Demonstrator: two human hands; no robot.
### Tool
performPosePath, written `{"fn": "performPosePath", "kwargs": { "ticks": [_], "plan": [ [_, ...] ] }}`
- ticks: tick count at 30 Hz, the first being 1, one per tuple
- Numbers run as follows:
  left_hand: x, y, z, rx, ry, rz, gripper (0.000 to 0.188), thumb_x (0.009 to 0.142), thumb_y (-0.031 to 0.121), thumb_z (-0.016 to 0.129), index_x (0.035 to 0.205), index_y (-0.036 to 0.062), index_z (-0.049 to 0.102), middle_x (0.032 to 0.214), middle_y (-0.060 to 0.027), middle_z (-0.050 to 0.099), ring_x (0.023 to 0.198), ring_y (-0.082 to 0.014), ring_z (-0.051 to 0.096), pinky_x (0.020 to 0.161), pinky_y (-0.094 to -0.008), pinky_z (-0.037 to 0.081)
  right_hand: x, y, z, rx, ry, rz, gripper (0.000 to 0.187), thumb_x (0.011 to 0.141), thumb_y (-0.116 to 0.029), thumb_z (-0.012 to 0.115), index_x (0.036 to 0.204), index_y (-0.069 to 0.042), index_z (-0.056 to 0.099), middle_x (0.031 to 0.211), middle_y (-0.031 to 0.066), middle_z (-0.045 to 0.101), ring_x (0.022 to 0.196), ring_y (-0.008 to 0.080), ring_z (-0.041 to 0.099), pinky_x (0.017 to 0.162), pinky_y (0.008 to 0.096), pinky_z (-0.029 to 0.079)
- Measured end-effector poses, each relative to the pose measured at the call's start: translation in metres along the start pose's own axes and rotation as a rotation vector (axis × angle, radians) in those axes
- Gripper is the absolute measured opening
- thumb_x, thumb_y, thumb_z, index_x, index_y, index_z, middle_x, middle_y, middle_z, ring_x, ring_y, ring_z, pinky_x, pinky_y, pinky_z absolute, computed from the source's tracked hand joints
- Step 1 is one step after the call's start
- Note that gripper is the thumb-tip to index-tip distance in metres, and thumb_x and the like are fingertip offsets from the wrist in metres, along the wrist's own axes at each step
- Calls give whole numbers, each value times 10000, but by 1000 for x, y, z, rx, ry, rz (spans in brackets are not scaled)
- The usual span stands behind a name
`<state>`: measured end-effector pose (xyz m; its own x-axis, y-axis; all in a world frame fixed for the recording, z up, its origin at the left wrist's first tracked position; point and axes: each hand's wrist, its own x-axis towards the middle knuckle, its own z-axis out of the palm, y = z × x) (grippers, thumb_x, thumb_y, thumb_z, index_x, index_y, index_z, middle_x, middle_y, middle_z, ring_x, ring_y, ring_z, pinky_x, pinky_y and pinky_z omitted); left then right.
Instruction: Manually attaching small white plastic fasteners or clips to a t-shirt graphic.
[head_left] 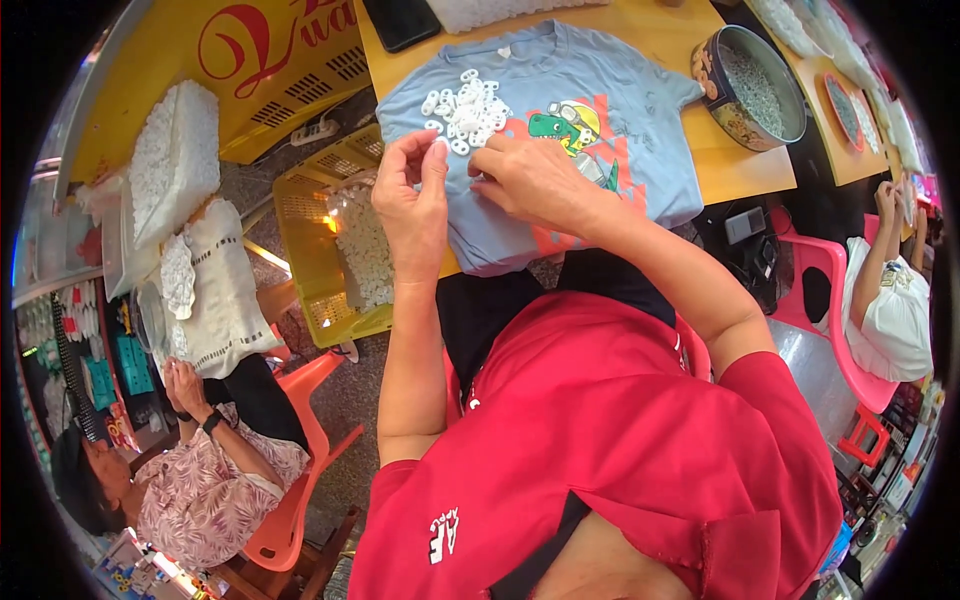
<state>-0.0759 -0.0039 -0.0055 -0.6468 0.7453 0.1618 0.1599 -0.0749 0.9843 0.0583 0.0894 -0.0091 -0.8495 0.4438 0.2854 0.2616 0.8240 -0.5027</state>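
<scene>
A grey-blue T-shirt (420, 85) with a cartoon dinosaur print lies spread over the table's near edge. On it sits a loose pile of small white plastic pieces (470, 112), several with holes through them. My left hand (412, 195) is raised at the pile's near left side, thumb and fingertips drawn together. A speck of white shows at its thumb tip, too small to name. Just right of it, my right hand (535, 178) hovers low over the shirt with curled fingers pressed together. Whatever its fingertips hold is hidden.
A round tin (708, 75) of small metallic-looking pieces stands at the table's right. A dark phone-like slab (400, 22) lies at the far left. Beside my left arm is a yellow basket (300, 215) with a bag of white pieces. Other people sit left and right.
</scene>
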Motion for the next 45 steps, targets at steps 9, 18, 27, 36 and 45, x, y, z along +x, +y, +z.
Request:
{"fn": "performPosePath", "kwargs": {
  "ticks": [9,18,27,36,45],
  "plan": [
    [-11,4,18,289,-70,261,129,899,103,645,994,16,652,898,-64,623,773,-149,585,710,-270,470,-21,5,-37,1166,104,569,200,884,-156,672,1001,6,659,837,20,644,655,55,551,580,213,456],
    [-29,19,52,-288,-205,-40,160,940,130,632,1033,0,628,946,-20,644,801,-73,568,721,-204,451,-33,1,-53,1402,291,590,185,907,-92,655,1055,17,637,882,41,644,649,62,563,570,227,511],
    [-31,17,63,-426,-216,-157,164,939,148,634,1032,13,626,906,-23,649,777,-61,559,692,-209,450,-40,-6,-55,1162,364,507,213,925,-91,629,1100,32,633,886,37,639,634,60,566,583,221,504],
    [-25,23,60,-742,-338,-433,113,956,145,592,998,43,619,833,-13,619,741,-86,559,662,-224,449,-47,10,-62,1062,263,343,206,928,-80,622,1110,12,649,938,18,640,758,60,574,667,211,470],
    [-40,18,51,-898,-609,-623,179,994,184,521,1069,30,573,886,-39,604,781,-119,587,646,-250,484,-59,14,-61,918,209,189,110,898,-70,659,989,-10,649,937,11,585,803,66,537,667,220,429]
  ]
}}
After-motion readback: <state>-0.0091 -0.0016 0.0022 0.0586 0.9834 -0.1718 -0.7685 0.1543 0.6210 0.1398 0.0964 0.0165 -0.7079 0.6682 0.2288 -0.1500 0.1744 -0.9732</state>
